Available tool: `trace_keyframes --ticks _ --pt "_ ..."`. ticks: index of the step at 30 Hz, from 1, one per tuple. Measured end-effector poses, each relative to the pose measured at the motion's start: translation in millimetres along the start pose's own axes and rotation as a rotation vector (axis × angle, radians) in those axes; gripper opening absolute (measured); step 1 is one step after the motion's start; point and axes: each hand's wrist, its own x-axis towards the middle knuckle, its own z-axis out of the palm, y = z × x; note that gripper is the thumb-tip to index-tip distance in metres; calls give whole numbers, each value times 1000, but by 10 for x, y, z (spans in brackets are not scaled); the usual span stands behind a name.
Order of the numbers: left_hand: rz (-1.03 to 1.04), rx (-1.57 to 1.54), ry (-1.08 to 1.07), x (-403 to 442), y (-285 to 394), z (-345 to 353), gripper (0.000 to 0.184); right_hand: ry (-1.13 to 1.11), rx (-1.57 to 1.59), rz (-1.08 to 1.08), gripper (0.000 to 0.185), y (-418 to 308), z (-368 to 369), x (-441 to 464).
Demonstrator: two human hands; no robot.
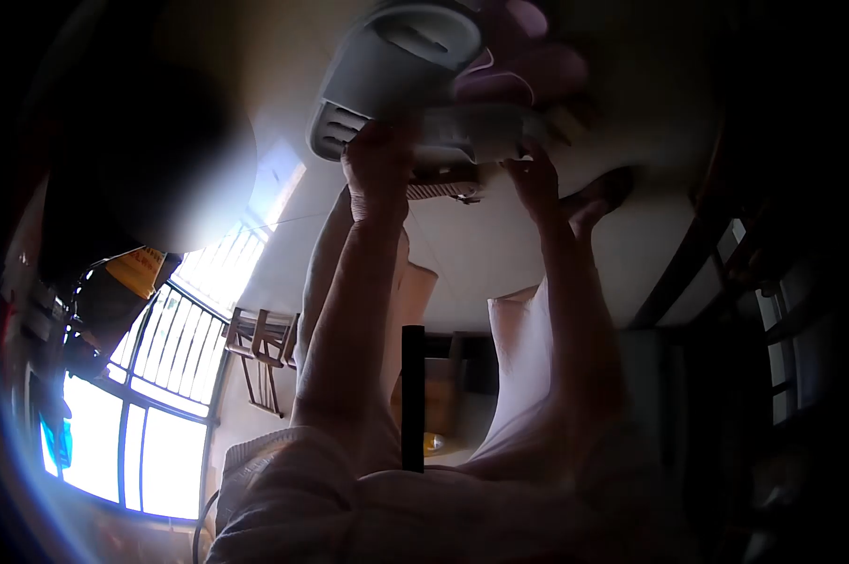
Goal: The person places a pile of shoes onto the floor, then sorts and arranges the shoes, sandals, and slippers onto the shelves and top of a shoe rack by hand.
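My left hand (377,169) is closed at the near end of a large grey slipper (373,80), which has slots at that end and tilts up and away. A second, paler grey slipper-like piece (486,132) lies crosswise beside it, blurred and dim. My right hand (535,179) pinches the right end of that piece between thumb and fingers. Just beyond are pinkish-purple slippers (528,75). Below the grey pieces, a brown item with a ridged edge (443,183) shows partly between my hands. Shadow hides most of my left fingers.
A small wooden stool (260,338) stands on the left by a railed, bright window (161,376). My foot in a dark shoe (608,193) rests on the pale floor (462,254). A dark rounded shape (180,141) blocks the upper left. Dark furniture (688,273) lines the right.
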Motion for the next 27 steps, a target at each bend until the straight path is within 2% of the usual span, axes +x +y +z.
trace_keyframes --ticks 1,3,4,5,8,11,14,15,16,19,22,25,27 --pt "22 26 7 15 -21 11 15 -31 -16 -8 44 152 141 206" --pt "40 331 11 9 115 106 22 -133 104 121 37 117 204 298" --pt "51 485 9 11 187 143 25 -202 238 250 32 -40 138 317" --pt "82 386 15 34 209 131 27 -268 371 376 29 -218 80 333" --pt "106 639 -20 1 560 156 30 -262 331 278 24 -531 -113 98" --pt "208 491 -88 -25 582 99 30 -135 121 54 25 -874 -511 -452" --pt "303 609 -225 -217 559 51 27 -177 129 65 25 -1282 -1040 -1103" --pt "329 494 -327 -328 584 65 22 -146 172 79 25 -1452 -1167 -1343" --pt "285 445 -386 -484 682 99 21 -116 219 100 24 -1577 -1271 -1566" --pt "168 371 -516 -957 1044 210 20 -55 228 -83 22 -1873 -1512 -1996" --pt "363 565 -524 -1400 1382 226 25 -58 312 84 21 -2291 -1722 -2405" --pt "464 566 -592 -1758 1834 228 27 18 348 -43 22 -2569 -1875 -2709" --pt "476 523 -639 -1917 2090 191 27 -47 416 -13 23 -2970 -2027 -2967"
